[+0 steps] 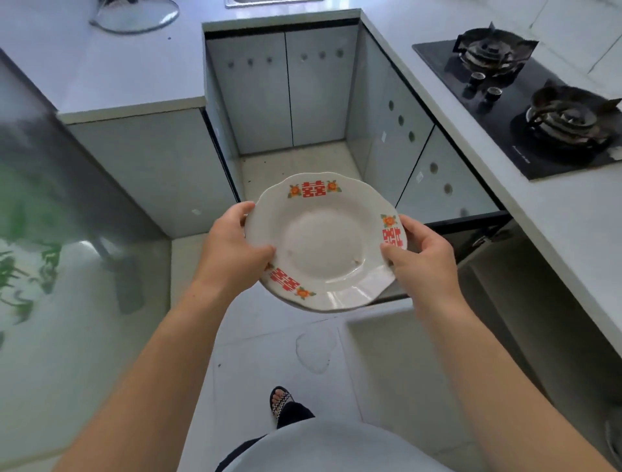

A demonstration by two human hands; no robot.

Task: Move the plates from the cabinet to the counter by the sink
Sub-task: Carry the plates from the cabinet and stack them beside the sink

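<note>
A white plate (324,241) with red characters and orange flowers on its scalloped rim is held level in mid-air above the floor. My left hand (232,249) grips its left edge, thumb on top of the rim. My right hand (420,259) grips its right edge the same way. The white counter (111,67) runs along the far left, and a strip of the sink (269,2) shows at the top edge. An open, dark cabinet (484,242) sits low on the right, behind my right hand.
A black gas hob (525,107) with two burners lies in the right counter. A glass lid (134,17) rests on the far left counter. Grey cabinet doors (286,91) line the corner ahead. A glass door (40,202) stands at left. My sandalled foot (281,401) is on the tiled floor.
</note>
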